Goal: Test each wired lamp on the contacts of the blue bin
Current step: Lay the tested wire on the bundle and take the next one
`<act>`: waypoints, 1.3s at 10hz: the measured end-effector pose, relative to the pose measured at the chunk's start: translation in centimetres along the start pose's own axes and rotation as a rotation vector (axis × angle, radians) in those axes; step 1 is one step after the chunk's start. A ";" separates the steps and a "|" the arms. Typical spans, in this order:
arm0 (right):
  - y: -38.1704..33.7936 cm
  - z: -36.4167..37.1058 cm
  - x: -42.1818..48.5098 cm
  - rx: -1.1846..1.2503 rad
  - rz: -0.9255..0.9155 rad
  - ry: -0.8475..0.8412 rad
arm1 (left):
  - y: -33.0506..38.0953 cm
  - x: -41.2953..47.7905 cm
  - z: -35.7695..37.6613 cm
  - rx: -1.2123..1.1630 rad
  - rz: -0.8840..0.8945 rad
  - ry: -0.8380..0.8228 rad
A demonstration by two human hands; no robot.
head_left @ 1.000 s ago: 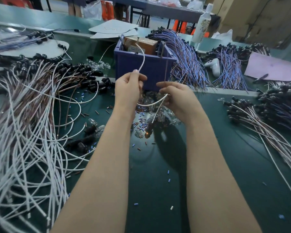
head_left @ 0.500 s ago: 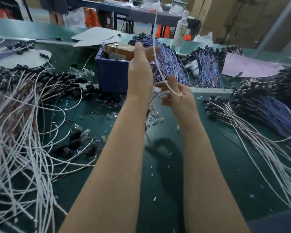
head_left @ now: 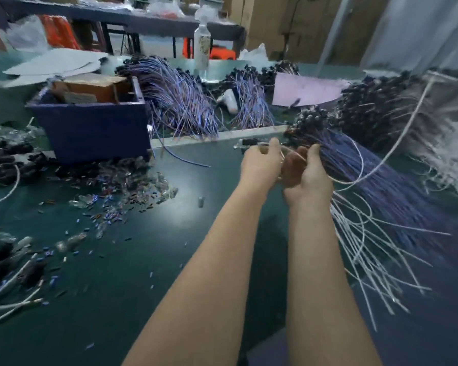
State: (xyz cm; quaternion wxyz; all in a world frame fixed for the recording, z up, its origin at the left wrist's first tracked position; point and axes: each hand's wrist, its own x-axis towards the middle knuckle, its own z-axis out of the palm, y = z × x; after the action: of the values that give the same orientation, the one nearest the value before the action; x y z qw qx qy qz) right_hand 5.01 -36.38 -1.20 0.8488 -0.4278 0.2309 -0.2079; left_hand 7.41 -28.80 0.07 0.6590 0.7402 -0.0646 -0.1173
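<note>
Both hands have swung to the right, away from the blue bin [head_left: 98,128], which half a second ago stood directly behind them and now sits well off to their left on the green table [head_left: 143,260]. The left hand [head_left: 262,165] has its fingers curled round the wired lamp [head_left: 249,142], whose black socket pokes out past the fingertips; its white lead loops by the right hand [head_left: 310,173] and arcs up to the right. The right hand is cupped, palm towards the left one, thumb up; blur hides whether it grips the lead. Just beyond the hands lies a heap of blue-wired lamps [head_left: 368,167], closing off the right side. A cardboard box [head_left: 90,87] sits in the bin, small litter [head_left: 122,186] is scattered in front of it, and a bottle [head_left: 202,46] and a pink sheet [head_left: 307,88] lie farther back. The lead, earlier lifted high over the bin, is now down near the table.
</note>
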 end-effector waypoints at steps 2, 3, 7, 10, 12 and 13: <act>-0.2 -3.4 1.1 -0.013 0.123 0.079 | -0.8 3.2 4.1 -0.295 -0.070 0.059; 0.0 -4.0 1.4 0.262 0.224 0.057 | -1.2 4.5 5.3 -0.384 -0.174 0.051; 2.0 -2.3 2.2 0.557 0.251 0.097 | -2.4 5.8 3.3 -0.335 -0.165 0.103; 6.3 8.4 -2.1 0.000 0.145 -0.179 | -0.4 1.6 -8.9 -0.347 0.107 0.391; 13.0 16.0 -7.7 -0.595 -0.084 -0.574 | -1.0 -2.5 -20.2 -0.433 0.182 0.826; 16.4 19.3 -10.3 -0.812 -0.177 -0.760 | -1.1 -4.4 -24.8 -0.490 0.213 0.964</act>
State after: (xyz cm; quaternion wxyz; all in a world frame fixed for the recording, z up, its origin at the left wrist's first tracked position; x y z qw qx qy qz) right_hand 10.21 -9.57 -2.27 0.6187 -0.7828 -0.0665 -0.0039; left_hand 9.54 -3.71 1.93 0.7753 0.5243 0.1992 0.2904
